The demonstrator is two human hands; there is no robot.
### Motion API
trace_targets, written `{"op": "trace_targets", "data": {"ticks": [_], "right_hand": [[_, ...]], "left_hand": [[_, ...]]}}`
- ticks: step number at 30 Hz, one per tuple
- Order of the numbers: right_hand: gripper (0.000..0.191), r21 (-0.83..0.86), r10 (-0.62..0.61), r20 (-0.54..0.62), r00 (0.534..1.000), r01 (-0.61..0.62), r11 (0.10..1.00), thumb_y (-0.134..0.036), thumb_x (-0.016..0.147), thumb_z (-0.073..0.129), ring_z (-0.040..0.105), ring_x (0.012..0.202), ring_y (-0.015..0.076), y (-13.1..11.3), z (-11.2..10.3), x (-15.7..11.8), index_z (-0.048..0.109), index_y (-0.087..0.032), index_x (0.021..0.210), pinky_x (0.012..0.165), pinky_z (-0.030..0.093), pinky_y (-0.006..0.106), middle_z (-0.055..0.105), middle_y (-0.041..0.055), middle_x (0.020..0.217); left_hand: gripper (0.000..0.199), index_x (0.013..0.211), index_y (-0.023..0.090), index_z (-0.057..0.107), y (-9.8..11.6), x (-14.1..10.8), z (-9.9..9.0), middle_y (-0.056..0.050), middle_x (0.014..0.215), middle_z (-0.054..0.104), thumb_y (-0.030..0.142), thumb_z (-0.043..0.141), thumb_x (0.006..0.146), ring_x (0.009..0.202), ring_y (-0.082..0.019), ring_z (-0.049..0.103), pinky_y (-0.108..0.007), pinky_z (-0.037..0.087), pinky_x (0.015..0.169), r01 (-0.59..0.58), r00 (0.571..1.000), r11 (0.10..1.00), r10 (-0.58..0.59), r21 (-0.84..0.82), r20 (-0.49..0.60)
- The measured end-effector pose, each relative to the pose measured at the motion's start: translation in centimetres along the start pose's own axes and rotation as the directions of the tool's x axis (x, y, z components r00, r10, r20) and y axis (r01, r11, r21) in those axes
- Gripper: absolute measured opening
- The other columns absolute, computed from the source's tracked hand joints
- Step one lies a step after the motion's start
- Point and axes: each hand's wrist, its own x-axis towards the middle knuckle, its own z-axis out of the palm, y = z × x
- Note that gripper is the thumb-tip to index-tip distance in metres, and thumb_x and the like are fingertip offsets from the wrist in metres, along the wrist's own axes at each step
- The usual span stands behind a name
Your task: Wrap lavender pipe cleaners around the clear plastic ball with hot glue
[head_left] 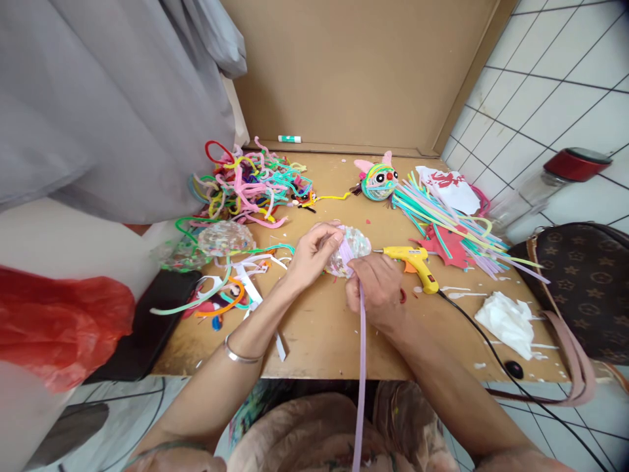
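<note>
Between my hands is a rounded, translucent, bumpy piece (360,241) with lilac strands laid across it. My left hand (314,252) pinches at its left side, thumb and fingertips together on the lilac strands. Closed around a lilac pipe cleaner (362,367), my right hand (376,285) rests against the piece's lower right edge. The pipe cleaner's long end hangs down past the table edge toward my lap. Just beyond my right hand lies a yellow glue gun (413,261), its nozzle pointing left at the piece. My fingers hide part of the piece.
A tangled heap of pipe cleaners (250,180) sits at back left, a second clear bumpy piece (226,238) before it. A decorated ball with pink ears (379,182) and straight pipe cleaners (452,219) lie back right. Crumpled tissue (506,322), a brown bag (574,282) and a glue-gun cord (484,337) occupy the right.
</note>
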Motion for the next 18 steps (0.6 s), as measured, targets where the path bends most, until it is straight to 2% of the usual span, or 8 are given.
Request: {"op": "trace_targets", "data": {"ticks": [10,18], "right_hand": [[0.02,-0.143,-0.024,0.029,0.999,0.028,0.989,-0.005,0.07,0.045,0.046,0.062,0.0172,-0.41,0.15,0.06,0.056,-0.017,0.082,0.059,0.029,0.032,0.056,0.0019,0.063],[0.018,-0.114,-0.039,0.025,0.999,0.041,0.993,-0.005,0.073,0.045,0.046,0.064,0.0177,-0.43,0.22,0.1,0.057,-0.016,0.081,0.06,0.029,0.032,0.058,0.0033,0.064]], "left_hand": [[0.025,0.087,0.019,0.069,-0.32,-0.03,0.42,-0.009,0.109,0.07,0.042,0.061,0.088,0.117,-0.022,0.061,-0.035,0.044,0.103,0.007,0.999,0.998,-0.011,-0.067,-0.051],[0.02,0.089,0.019,0.071,-0.35,-0.07,0.66,-0.01,0.115,0.069,0.037,0.064,0.085,0.119,-0.024,0.061,-0.038,0.043,0.104,0.023,0.997,0.997,-0.028,-0.076,-0.066]]}}
